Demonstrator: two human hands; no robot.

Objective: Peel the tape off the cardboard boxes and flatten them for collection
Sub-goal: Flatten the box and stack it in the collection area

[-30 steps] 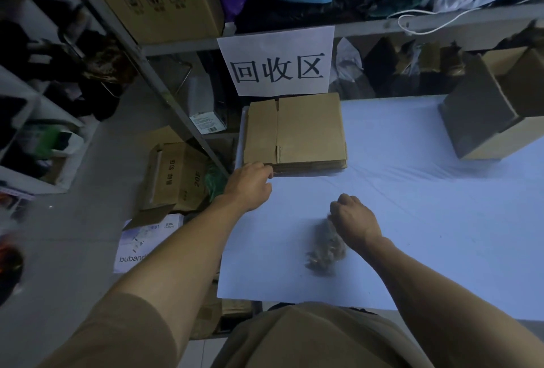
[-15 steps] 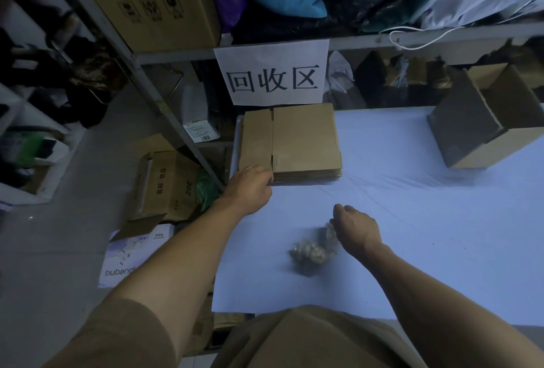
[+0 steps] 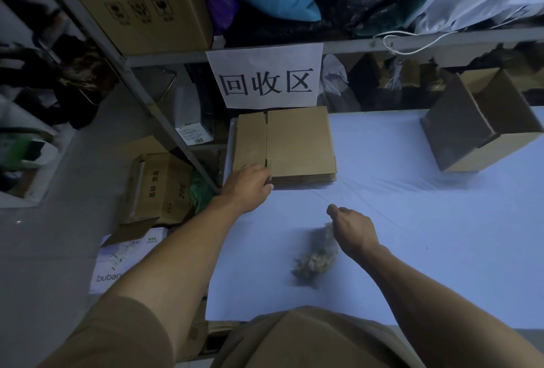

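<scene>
We note little change at the bench [image 3: 412, 220] over the last second: the stack of flattened boxes [image 3: 297, 144] stays at its far left corner under the paper sign [image 3: 265, 76], and one open box [image 3: 482, 129] still stands unflattened at the far right edge. We judge that one box remains to be processed. The left hand [image 3: 248, 186] has stayed on the near left corner of the stack, fingers bent over its edge, apparently squaring it. The right hand [image 3: 353, 229] has drawn back slightly toward the near edge, and the wad of peeled tape [image 3: 316, 254] now lies beside and partly under it. The right fingers are curled, but whether they still pinch the wad we cannot tell; the left fingertips are hidden behind the knuckles
</scene>
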